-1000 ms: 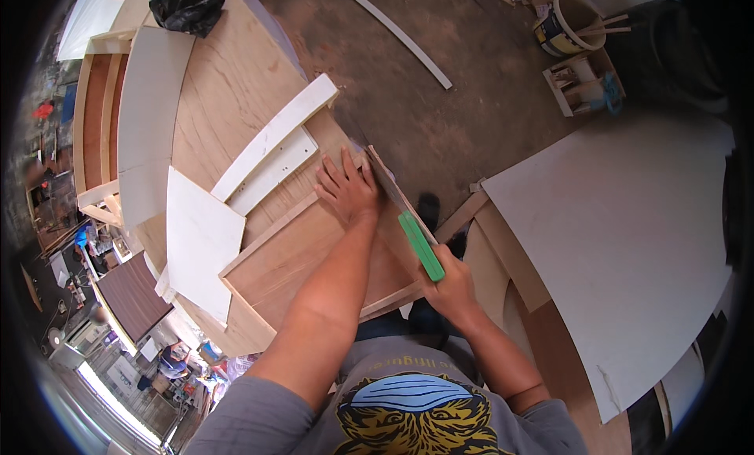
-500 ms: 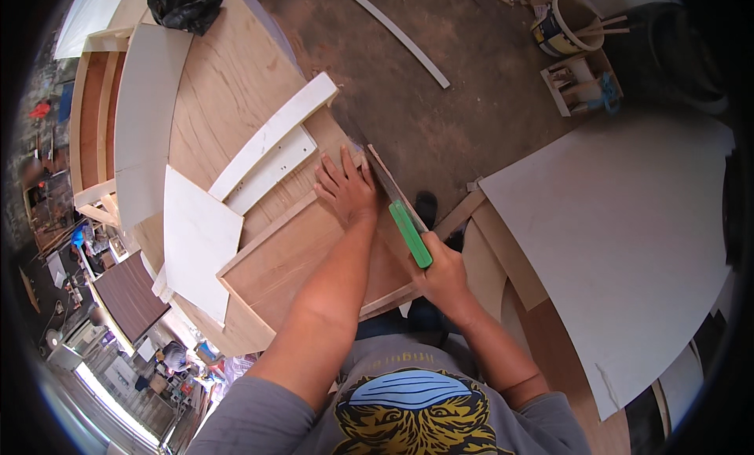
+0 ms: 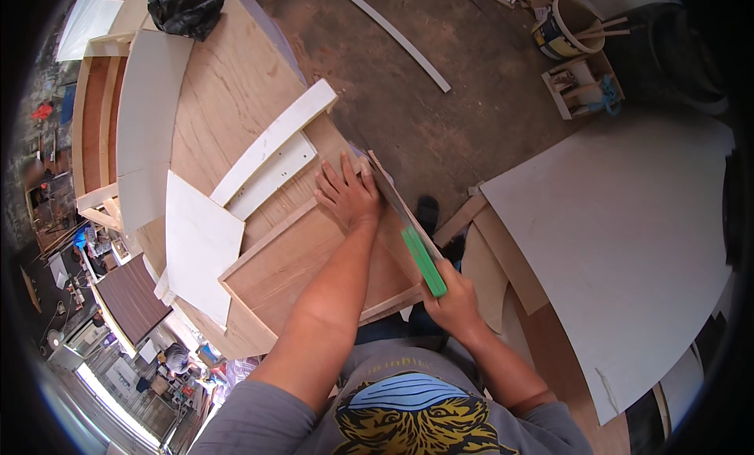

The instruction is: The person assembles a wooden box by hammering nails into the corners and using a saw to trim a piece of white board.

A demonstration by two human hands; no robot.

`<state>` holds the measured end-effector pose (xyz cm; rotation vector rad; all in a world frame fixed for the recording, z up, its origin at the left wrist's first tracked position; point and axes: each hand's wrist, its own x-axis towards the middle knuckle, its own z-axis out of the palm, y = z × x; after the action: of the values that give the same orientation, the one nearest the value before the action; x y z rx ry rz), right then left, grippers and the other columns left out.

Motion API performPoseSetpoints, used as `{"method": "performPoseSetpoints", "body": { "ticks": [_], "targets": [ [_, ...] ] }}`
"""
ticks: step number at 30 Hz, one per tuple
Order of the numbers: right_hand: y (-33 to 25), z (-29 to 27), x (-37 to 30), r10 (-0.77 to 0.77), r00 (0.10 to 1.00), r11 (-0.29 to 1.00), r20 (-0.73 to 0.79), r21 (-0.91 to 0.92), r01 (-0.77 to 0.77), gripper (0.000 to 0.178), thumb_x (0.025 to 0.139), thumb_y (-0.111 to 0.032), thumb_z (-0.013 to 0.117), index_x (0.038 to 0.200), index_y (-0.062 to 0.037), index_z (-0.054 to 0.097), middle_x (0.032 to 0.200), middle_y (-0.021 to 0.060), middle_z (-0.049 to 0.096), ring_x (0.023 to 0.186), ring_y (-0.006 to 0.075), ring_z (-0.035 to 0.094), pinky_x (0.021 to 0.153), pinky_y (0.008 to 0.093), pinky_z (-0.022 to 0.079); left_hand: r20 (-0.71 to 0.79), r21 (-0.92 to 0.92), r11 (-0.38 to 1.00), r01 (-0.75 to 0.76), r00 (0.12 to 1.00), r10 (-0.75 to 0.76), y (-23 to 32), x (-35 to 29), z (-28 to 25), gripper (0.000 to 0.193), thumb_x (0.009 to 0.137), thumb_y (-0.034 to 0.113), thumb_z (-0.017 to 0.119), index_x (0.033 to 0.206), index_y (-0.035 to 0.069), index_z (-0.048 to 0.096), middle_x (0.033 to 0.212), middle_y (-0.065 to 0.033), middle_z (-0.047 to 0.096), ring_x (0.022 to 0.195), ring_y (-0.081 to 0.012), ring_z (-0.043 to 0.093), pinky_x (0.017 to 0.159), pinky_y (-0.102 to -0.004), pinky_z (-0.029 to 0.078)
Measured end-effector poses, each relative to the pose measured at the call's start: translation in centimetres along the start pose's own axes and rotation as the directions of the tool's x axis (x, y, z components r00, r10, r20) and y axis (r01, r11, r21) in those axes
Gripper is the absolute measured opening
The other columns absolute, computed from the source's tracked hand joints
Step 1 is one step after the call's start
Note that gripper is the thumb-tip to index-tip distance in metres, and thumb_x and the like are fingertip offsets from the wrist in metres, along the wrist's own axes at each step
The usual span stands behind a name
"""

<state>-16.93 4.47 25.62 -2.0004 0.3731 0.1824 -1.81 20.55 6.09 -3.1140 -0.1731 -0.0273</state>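
My right hand [image 3: 457, 304] grips a handsaw [image 3: 425, 260] by its green handle. Its narrow blade runs away from me along the right edge of a shallow wooden panel with a raised frame [image 3: 279, 274]. A thin strip of wood [image 3: 403, 205] shows just right of the blade. My left hand [image 3: 349, 192] lies with fingers spread on the far right corner of the framed panel, close to the blade's far end. Where the saw's teeth meet the wood is too small to make out.
The framed panel rests on a plywood-topped table [image 3: 228, 78]. Beyond it lie a white board [image 3: 200, 247], a long white strip [image 3: 275, 141] and a black plastic bag [image 3: 186, 12]. To the right stands a large pale sheet [image 3: 620, 251]. A bucket [image 3: 561, 31] is on the floor at far right.
My right hand has drawn the handsaw back toward me and slightly right. My left hand stays on the panel's corner.
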Motion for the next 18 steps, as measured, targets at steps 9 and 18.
{"method": "performPoseSetpoints", "body": {
  "ticks": [9,18],
  "targets": [
    [0.2,0.0,0.1,0.014,1.000,1.000,0.002,-0.017,-0.014,0.029,0.082,-0.011,0.077,0.103,-0.0072,0.059,0.087,0.0212,0.068,0.082,0.0444,0.068,0.068,0.0524,0.054,0.012,-0.017,1.000,0.002,1.000,-0.002,-0.1,-0.1,0.1,0.064,0.103,0.055,0.043,0.159,0.024,0.040,0.168,-0.0165,0.027,0.154,-0.0430,0.020,0.121,-0.0666,0.014],
    [0.2,-0.1,0.9,0.004,1.000,0.999,-0.026,0.033,-0.003,0.025,0.082,-0.010,0.076,0.099,-0.0061,0.057,0.088,0.0221,0.067,0.082,0.0459,0.066,0.066,0.0523,0.053,-0.020,-0.036,0.999,-0.002,1.000,0.001,0.0,0.0,0.0,0.062,0.104,0.054,0.042,0.158,0.024,0.043,0.167,-0.0158,0.028,0.153,-0.0432,0.021,0.120,-0.0668,0.014]
  ]
}}
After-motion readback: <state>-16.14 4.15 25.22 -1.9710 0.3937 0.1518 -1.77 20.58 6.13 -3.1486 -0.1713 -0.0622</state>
